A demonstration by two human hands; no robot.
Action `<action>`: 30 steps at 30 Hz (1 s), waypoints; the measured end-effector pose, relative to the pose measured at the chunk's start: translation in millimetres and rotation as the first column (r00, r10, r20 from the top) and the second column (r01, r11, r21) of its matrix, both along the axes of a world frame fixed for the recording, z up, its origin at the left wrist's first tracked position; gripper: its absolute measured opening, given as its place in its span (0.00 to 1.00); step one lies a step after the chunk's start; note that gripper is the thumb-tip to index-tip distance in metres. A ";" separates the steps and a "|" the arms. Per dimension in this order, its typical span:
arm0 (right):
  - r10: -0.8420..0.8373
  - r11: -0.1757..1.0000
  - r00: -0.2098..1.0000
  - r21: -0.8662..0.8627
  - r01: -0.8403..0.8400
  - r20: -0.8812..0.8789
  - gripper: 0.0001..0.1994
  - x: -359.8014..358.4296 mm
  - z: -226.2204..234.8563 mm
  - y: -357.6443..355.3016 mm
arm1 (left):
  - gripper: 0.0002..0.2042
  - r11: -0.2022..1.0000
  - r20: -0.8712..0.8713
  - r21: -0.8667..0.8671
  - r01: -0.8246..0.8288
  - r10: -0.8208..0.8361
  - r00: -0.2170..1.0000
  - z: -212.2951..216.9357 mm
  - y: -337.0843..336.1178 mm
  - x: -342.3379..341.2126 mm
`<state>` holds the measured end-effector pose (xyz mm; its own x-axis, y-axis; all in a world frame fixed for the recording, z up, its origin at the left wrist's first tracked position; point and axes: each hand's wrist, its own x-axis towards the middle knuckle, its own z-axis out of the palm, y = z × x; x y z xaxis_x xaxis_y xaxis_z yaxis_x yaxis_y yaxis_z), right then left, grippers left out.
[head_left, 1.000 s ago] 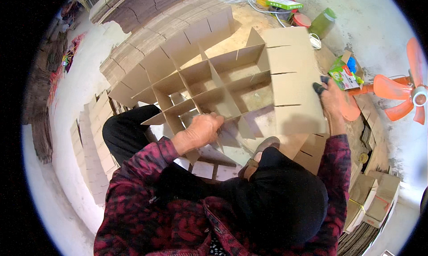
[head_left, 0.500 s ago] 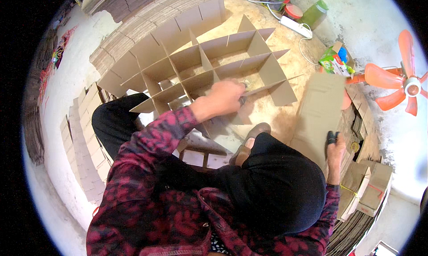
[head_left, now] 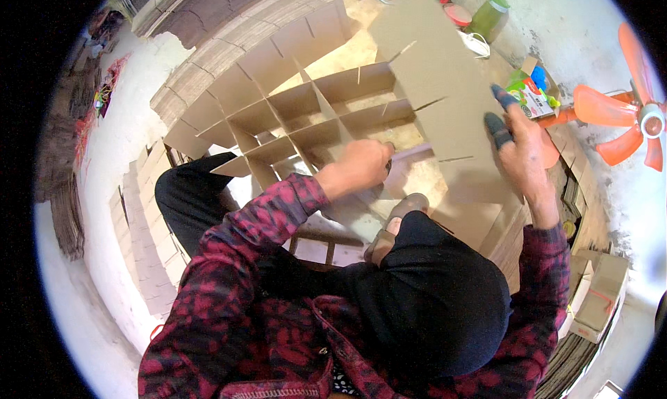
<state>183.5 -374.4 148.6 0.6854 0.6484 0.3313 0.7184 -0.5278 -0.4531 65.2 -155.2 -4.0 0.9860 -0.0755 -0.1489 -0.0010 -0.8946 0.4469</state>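
Observation:
A grid of slotted brown cardboard dividers stands before me, its strips crossing to form several cells. My left hand is closed at the near side of the grid, its fingers curled over a strip's edge; the fingertips are partly hidden. A large flat cardboard sheet with slots is held tilted by my right hand, which grips its right edge. Dark covers sit on two of that hand's fingers. The sheet hides the right end of the grid.
Stacked cardboard lies beyond the grid. An orange fan stands at the right, near a small open box and a green jar. Cardboard boxes are at the lower right. My knees flank the work.
My right hand has risen and moved forward, bringing a cardboard sheet up from the right side over the grid's right end. My left hand stays near the same spot on the grid.

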 end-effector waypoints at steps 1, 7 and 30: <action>0.013 1.000 0.997 -0.013 -0.014 -0.082 0.17 -1.0 4.8 15.2 | 0.09 1.000 -0.015 0.001 0.014 -0.014 1.000 0.1 0.0 0.4; 0.019 0.982 0.965 -0.175 -0.067 -0.263 0.25 16.1 8.6 59.8 | 0.09 1.000 -0.052 -0.015 0.006 -0.006 0.999 0.7 -0.7 2.4; 0.172 0.896 0.972 -0.384 -0.223 -0.161 0.22 12.9 -124.1 104.3 | 0.09 0.994 0.001 -0.112 0.006 -0.006 1.000 -8.1 9.4 4.6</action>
